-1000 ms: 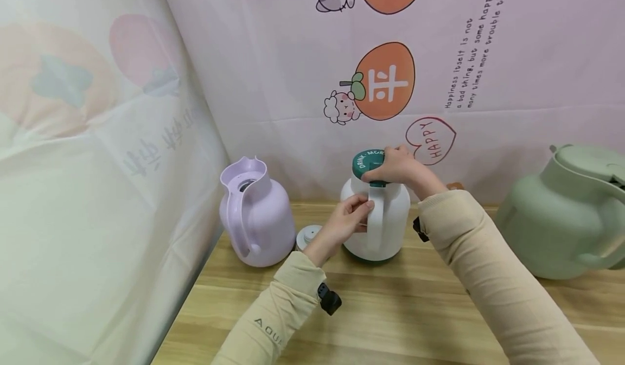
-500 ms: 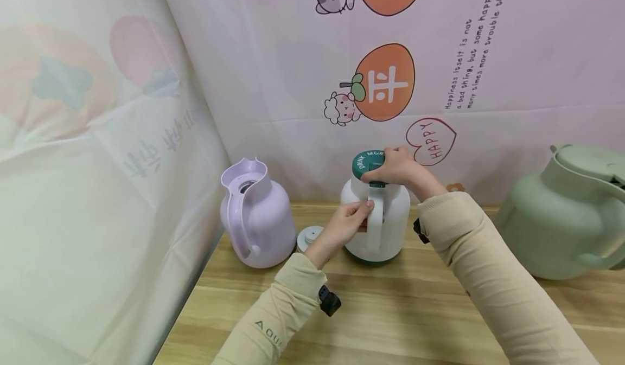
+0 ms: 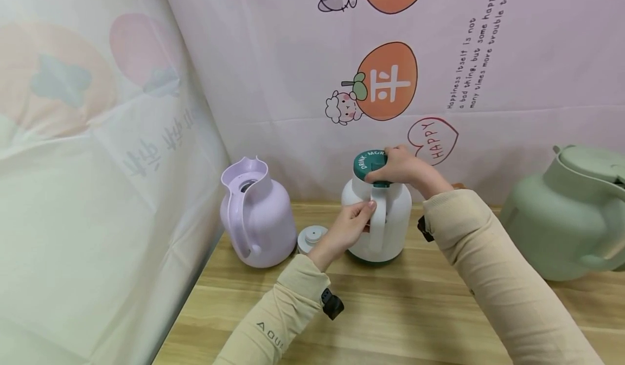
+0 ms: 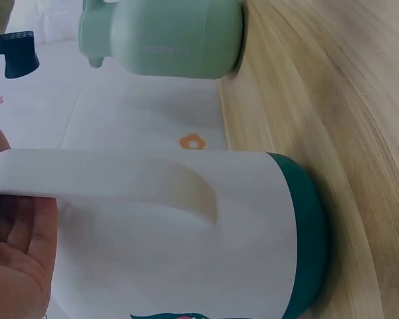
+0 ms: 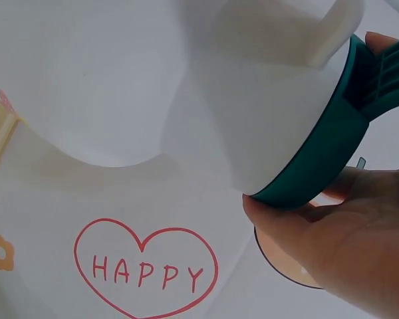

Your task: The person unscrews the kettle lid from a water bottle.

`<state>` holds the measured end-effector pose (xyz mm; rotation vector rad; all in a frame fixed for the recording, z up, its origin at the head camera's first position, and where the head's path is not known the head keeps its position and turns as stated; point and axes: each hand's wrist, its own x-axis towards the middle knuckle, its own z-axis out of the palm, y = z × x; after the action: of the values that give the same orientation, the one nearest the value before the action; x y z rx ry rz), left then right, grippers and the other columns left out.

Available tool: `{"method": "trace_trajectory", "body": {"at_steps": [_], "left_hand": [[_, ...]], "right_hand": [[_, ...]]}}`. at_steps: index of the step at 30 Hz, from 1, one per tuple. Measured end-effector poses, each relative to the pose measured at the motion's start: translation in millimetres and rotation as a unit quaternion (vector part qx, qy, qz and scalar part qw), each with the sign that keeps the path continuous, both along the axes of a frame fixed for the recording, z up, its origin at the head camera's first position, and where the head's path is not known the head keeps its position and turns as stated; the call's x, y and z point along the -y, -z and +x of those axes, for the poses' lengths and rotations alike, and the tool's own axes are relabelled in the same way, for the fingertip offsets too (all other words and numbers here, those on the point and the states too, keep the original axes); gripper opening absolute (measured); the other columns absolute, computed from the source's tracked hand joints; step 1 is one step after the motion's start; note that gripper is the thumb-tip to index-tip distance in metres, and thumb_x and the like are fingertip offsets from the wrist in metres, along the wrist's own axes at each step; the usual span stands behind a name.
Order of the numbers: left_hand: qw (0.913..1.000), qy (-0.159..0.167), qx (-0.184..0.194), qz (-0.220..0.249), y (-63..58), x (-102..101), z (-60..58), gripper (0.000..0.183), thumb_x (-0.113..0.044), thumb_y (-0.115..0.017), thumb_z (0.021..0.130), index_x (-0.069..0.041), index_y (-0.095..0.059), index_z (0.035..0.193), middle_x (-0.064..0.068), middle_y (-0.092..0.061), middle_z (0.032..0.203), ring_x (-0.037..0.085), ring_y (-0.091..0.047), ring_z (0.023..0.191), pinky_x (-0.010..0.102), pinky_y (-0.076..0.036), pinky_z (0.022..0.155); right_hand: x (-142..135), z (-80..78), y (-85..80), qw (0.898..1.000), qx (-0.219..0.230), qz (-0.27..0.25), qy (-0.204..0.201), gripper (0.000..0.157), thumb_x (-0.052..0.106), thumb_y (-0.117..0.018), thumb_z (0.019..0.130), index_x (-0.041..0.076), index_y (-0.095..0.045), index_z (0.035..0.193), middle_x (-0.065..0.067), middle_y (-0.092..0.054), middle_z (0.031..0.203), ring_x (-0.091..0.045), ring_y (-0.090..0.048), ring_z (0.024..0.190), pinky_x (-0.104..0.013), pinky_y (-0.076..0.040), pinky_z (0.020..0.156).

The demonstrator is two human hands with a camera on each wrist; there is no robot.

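A white thermos jug (image 3: 397, 221) with a green base stands upright on the wooden table. A green lid (image 3: 367, 160) with white lettering sits on its top. My left hand (image 3: 345, 228) holds the jug's white handle (image 3: 378, 221), thumb on the near side and the other fingers partly hidden behind it. The left wrist view also shows the fingers (image 4: 43, 232) beneath the handle. From the right, my right hand (image 3: 404, 167) grips the lid, its thumb near the lid's front tab. In the right wrist view, a fingertip presses the lid's green rim (image 5: 312, 166).
To the left stands a lilac jug (image 3: 268, 224) with its top uncovered. A pale round stopper (image 3: 311, 236) lies between it and the white jug, partly behind my left wrist. A larger sage-green jug (image 3: 547, 226) stands at the right. Printed cloth (image 3: 283, 153) hangs behind.
The left fingers have shifted slightly at the handle, with the index finger now lower behind the thumb. My right hand keeps its grip on the lid, and the jug stays in place.
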<state>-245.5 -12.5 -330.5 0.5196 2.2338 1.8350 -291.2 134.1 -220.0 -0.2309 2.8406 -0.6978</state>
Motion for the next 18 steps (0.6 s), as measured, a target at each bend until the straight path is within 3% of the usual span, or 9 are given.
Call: {"method": "trace_trajectory", "body": {"at_steps": [18], "left_hand": [[0.9998, -0.008, -0.009, -0.015, 1.2, -2, -2.8, 0.042, -0.032, -0.037, 0.104, -0.002, -0.061, 0.120, 0.016, -0.064, 0.113, 0.015, -0.060, 0.097, 0.030, -0.054, 0.088]], "right_hand": [[-16, -12.0, 0.3, 0.997, 0.032, -0.025, -0.063, 0.094, 0.034, -0.063, 0.085, -0.002, -0.008, 0.152, -0.030, -0.006, 0.154, -0.048, -0.027, 0.129, -0.067, -0.030, 0.107]]}}
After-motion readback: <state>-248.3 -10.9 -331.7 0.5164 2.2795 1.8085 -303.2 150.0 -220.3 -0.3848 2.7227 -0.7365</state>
